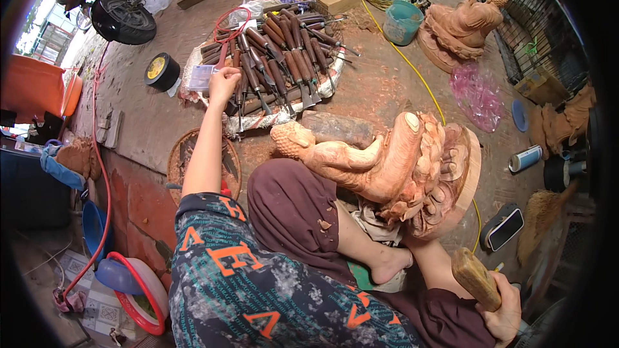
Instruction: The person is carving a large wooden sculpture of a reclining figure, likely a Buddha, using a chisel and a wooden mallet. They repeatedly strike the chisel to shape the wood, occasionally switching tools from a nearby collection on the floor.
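Note:
My left hand [225, 85] reaches out to the left edge of a heap of wood-handled carving chisels [274, 48]. Its fingers are closed beside a clear plastic box [201, 78] and a reddish handle; what they pinch is hidden. Low on the right, my right hand [504, 312] grips a worn wooden mallet [476, 278], and a thin pale stick shows by its fingers. Between my legs and the chisels lies a carved wooden seated figure [387, 161] on its side, its knobbly head [291, 140] to the left and its base to the right.
A round woven basket [237, 166] sits beside my left knee. Behind the lying figure is a short log [338, 127]. Another carved figure [464, 26] stands far right near a teal bucket [403, 22]. A yellow cable [412, 64] crosses the floor. A phone [506, 229] lies at right.

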Action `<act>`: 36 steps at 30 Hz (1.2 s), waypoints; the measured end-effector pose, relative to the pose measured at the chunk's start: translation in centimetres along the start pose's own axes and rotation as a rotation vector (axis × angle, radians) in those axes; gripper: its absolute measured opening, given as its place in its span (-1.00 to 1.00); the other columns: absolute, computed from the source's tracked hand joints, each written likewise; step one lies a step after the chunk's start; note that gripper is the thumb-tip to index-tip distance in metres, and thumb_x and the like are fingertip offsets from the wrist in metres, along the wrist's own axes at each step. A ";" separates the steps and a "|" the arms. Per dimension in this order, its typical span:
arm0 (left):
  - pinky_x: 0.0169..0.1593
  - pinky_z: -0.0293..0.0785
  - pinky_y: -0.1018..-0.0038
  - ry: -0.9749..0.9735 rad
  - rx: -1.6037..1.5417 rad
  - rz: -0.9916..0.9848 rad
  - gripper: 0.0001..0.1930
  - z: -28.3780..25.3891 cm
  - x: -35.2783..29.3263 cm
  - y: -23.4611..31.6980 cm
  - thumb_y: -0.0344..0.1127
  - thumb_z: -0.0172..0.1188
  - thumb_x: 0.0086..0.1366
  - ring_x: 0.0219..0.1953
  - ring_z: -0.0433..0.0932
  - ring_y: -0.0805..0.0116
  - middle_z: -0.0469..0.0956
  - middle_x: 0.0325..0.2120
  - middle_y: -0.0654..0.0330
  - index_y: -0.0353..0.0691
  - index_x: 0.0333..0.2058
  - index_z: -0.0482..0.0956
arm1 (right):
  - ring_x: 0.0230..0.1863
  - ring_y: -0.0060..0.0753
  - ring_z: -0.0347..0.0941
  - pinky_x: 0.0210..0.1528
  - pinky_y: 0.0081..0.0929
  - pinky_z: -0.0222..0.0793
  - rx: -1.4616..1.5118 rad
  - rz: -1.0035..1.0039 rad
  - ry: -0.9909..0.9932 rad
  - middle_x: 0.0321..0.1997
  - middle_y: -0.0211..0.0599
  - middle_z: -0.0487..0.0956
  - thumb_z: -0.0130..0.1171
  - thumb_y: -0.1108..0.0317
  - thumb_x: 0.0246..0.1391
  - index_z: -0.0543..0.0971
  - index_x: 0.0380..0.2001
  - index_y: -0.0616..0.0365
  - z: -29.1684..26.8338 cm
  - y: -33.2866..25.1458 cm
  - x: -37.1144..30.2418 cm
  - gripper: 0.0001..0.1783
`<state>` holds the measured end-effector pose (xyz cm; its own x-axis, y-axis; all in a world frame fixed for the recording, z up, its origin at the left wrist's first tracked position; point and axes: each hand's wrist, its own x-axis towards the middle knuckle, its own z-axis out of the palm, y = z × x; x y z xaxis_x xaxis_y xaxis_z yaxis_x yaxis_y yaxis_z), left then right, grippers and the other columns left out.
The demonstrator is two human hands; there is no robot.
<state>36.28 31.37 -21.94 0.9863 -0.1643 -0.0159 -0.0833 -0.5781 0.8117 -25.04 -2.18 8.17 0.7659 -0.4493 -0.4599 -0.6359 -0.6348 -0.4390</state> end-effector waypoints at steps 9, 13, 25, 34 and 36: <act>-0.23 0.53 0.23 -0.137 0.679 0.141 -0.78 2.7 -6.6 5.0 -0.16 0.18 0.18 -0.35 0.63 0.09 0.63 -0.44 -0.02 -0.13 -0.30 0.66 | -0.20 -0.04 0.51 -0.12 -0.41 0.36 -0.001 0.007 -0.013 -0.26 -0.11 0.55 0.25 0.66 -0.54 0.45 -0.13 0.25 -0.1 0.0 0.1 -0.34; -0.14 0.49 0.14 -0.069 0.670 0.122 -0.79 2.8 -5.2 5.4 -0.13 0.19 0.14 -0.25 0.60 -0.03 0.62 -0.39 -0.02 -0.05 -0.33 0.68 | -0.19 -0.05 0.53 -0.11 -0.42 0.37 0.016 0.022 -0.023 -0.25 -0.10 0.55 0.26 0.67 -0.57 0.45 -0.13 0.25 -0.1 0.2 0.1 -0.32; -0.13 0.52 0.32 -0.174 0.475 -0.055 -0.76 9.7 7.9 8.6 -0.26 0.14 0.14 -0.26 0.65 0.14 0.65 -0.33 0.03 -0.17 -0.26 0.67 | -0.19 -0.09 0.55 -0.11 -0.41 0.40 0.055 0.088 -0.025 -0.27 -0.10 0.57 0.29 0.69 -0.56 0.46 -0.16 0.27 0.0 -0.5 0.7 -0.34; -0.31 0.57 0.42 0.068 0.611 -0.045 -0.73 9.9 11.4 4.2 -0.22 0.35 -0.02 -0.47 0.66 0.26 0.65 -0.49 0.02 -0.31 -0.39 0.67 | -0.20 -0.12 0.56 -0.12 -0.44 0.40 0.071 0.099 -0.037 -0.28 -0.12 0.58 0.30 0.69 -0.56 0.46 -0.17 0.26 0.0 -0.5 1.1 -0.34; -0.17 0.56 0.36 0.062 0.606 -0.038 -0.69 9.8 10.4 5.6 -0.24 0.33 -0.05 -0.34 0.67 0.15 0.65 -0.39 -0.02 -0.30 -0.33 0.67 | -0.20 -0.13 0.56 -0.12 -0.44 0.40 0.084 0.137 -0.028 -0.28 -0.14 0.58 0.30 0.68 -0.56 0.46 -0.17 0.27 0.0 -0.6 1.0 -0.35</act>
<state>44.66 18.61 -23.30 0.9951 -0.0980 0.0103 -0.0957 -0.9374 0.3347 -23.84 -2.23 7.97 0.6696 -0.5094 -0.5405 -0.7405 -0.5138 -0.4332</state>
